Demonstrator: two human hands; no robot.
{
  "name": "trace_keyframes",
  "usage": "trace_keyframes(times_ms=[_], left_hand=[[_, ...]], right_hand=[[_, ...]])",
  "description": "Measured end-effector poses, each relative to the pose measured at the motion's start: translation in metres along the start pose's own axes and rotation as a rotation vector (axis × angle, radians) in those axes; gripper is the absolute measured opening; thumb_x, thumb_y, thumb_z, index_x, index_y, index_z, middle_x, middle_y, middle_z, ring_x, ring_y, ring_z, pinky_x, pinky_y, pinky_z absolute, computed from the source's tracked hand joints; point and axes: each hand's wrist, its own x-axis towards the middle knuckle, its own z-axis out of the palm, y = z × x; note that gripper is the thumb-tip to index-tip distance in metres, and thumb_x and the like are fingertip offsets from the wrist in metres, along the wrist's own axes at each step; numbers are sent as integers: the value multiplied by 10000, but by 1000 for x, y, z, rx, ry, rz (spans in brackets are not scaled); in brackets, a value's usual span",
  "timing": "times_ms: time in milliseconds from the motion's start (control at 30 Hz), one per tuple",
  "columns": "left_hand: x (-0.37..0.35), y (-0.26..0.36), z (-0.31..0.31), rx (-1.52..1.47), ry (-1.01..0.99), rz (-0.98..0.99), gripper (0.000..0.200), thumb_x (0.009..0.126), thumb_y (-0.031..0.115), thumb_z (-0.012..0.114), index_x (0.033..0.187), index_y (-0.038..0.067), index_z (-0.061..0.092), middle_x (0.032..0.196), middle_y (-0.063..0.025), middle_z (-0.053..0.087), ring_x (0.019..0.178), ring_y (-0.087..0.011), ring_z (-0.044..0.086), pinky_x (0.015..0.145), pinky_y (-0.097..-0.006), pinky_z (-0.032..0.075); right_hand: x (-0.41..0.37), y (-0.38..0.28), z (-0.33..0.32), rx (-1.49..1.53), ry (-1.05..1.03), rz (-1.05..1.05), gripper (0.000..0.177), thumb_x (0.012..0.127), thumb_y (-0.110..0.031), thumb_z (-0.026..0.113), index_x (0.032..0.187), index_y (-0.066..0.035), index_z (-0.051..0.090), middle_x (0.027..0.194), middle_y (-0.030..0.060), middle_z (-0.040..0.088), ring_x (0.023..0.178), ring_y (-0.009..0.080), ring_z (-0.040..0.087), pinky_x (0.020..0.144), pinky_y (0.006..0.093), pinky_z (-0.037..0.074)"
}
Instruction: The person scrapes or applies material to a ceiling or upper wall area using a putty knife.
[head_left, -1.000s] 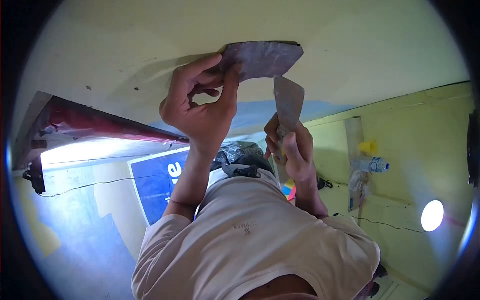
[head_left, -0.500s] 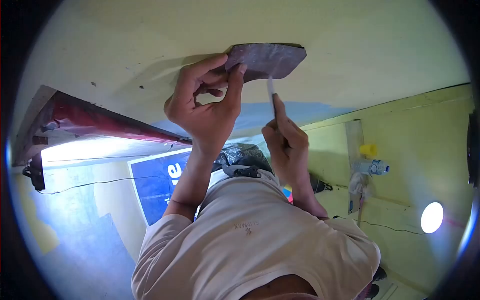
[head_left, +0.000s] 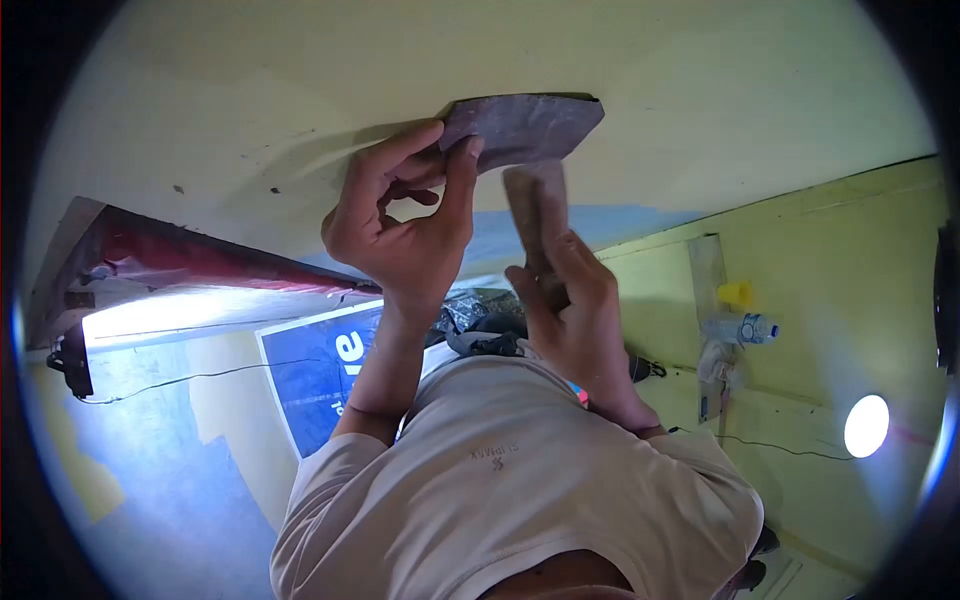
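Note:
A stiff, dark purplish-grey flat piece (head_left: 525, 128) with angled corners and a curved lower edge lies close against the pale cream surface (head_left: 720, 90). My left hand (head_left: 405, 215) pinches its left end between thumb and fingers. Just below its lower edge, my right hand (head_left: 575, 310) grips a flat, brownish-grey strip (head_left: 538, 205) that points upward. Motion smears this strip, and its broad face shows; I cannot tell what kind of tool it is. Its tip comes right up to the dark piece in this view.
A red-covered beam (head_left: 190, 255) runs along the left beside a bright light. Behind my left arm hangs a blue sign (head_left: 310, 385). At the right are a plastic bottle (head_left: 740, 328), a yellow cup (head_left: 735, 292) and a round lit lamp (head_left: 866, 427) with a wire.
The strip in my right hand has turned from edge-on to showing its broad face. My left hand and the dark piece have shifted slightly left and down in view.

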Motion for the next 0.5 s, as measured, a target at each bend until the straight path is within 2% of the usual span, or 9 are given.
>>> trace_keyframes(times_ms=[33,100,267,367,467,500], left_hand=[[1,1,0,-2,-2,-6,311,741,-30,878,1009,32,733,714,-36,714,628,-60,666,548,-184,507],[2,1,0,2,-5,-5,313,740,-30,878,1009,33,733,715,-38,716,628,-61,667,545,-185,507],[1,-2,0,-15,1,1,315,740,-30,878,1011,32,730,720,-44,722,633,-63,673,542,-187,509],[1,-3,-2,-22,-9,14,313,741,-31,878,1009,32,728,718,-45,721,638,-67,679,543,-186,513],[2,-3,-2,2,-12,10,310,741,-31,879,1003,33,726,713,-40,717,629,-63,671,548,-185,514],[1,-2,-2,-6,-4,0,312,740,-30,880,1003,34,726,712,-38,715,627,-62,669,548,-185,514]], right_hand=[[5,-8,-5,-4,30,3,712,931,22,627,1572,8,318,1024,262,647,843,378,691,739,384,541],[11,-15,-8,96,37,72,702,938,20,624,1570,15,318,1038,262,647,866,356,693,766,386,543],[23,-17,-13,558,-96,430,614,999,28,529,1579,1,330,887,134,661,597,117,585,518,268,478],[14,1,-4,514,-133,367,557,1034,31,453,1578,-13,342,823,64,629,513,44,470,417,216,383],[14,-15,-10,600,-41,291,541,1029,17,455,1563,-27,382,693,29,558,500,36,458,392,206,409],[19,-19,-11,629,-67,324,527,1040,12,444,1562,-24,382,735,40,586,504,40,458,394,213,401]])
